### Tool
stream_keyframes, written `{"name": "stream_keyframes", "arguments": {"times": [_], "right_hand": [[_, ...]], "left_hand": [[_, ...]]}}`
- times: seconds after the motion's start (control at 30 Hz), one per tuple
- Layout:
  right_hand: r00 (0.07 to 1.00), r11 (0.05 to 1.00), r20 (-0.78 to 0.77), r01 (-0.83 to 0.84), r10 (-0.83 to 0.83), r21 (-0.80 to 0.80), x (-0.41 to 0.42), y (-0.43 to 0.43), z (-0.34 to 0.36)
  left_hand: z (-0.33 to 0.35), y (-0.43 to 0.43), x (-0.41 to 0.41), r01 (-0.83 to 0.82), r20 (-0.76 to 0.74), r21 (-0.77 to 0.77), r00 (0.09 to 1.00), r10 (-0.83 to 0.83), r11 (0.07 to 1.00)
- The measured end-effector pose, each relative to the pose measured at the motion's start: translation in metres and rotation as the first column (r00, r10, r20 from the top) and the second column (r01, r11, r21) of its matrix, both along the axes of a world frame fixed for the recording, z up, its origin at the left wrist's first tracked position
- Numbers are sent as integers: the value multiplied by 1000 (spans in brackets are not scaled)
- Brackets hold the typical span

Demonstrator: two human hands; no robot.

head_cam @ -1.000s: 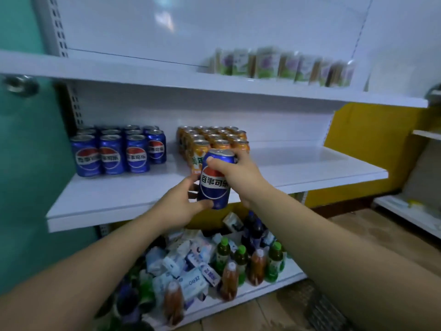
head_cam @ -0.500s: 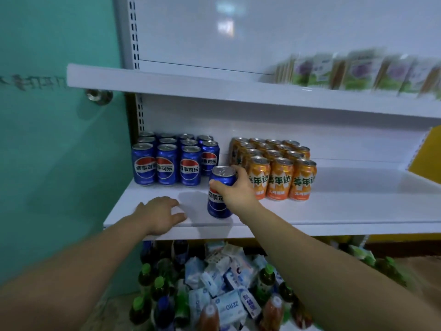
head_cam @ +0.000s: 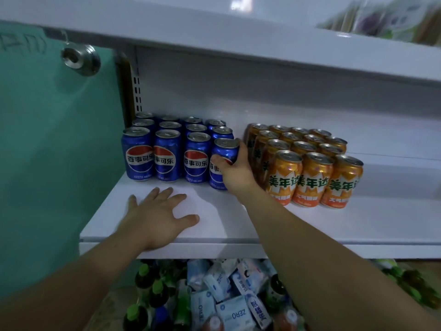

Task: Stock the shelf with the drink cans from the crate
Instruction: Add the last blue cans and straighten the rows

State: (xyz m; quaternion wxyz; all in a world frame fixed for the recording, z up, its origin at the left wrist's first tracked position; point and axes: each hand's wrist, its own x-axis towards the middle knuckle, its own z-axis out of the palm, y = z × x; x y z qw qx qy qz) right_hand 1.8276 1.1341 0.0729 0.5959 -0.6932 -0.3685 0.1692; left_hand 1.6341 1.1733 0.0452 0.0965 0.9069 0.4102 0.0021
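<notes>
Blue Pepsi can [head_cam: 224,151] stands on the white shelf [head_cam: 250,225], at three o'clock of the other Pepsi cans [head_cam: 167,156], right hand [head_cam: 237,174] curled round it. Left hand [head_cam: 157,217] lies flat at seven o'clock, fingers spread.

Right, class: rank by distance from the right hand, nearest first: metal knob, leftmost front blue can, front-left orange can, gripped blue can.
1. Gripped blue can, in the right hand itself.
2. Front-left orange can, just right of it.
3. Leftmost front blue can, far left of the row.
4. Metal knob, up on the green wall.
</notes>
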Motion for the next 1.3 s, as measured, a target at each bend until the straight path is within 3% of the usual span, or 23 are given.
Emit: {"name": "stream_keyframes", "arguments": {"times": [0.57, 0.7, 0.9, 1.03, 1.3], "right_hand": [[999, 999, 33, -32, 33, -30, 23, 20, 1], [998, 992, 35, -42, 46, -115, 18, 11, 12], [966, 952, 249, 6, 74, -306, -8, -43, 66], [853, 900, 487, 49, 188, -432, -25, -104, 93], [736, 782, 661, 324, 145, -532, -23, -249, 114]], "left_hand": [[0, -2, 0, 7, 1, 21, 1000, -7, 1000], [1, -2, -1, 16, -4, 12, 1000, -16, 1000], [22, -4, -6, 42, -32, -140, 998, -47, 989], [46, -32, 4, 138, 107, -286, 988, -112, 948], [75, -160, 57, 451, 146, -211, 892, -428, 867]]}}
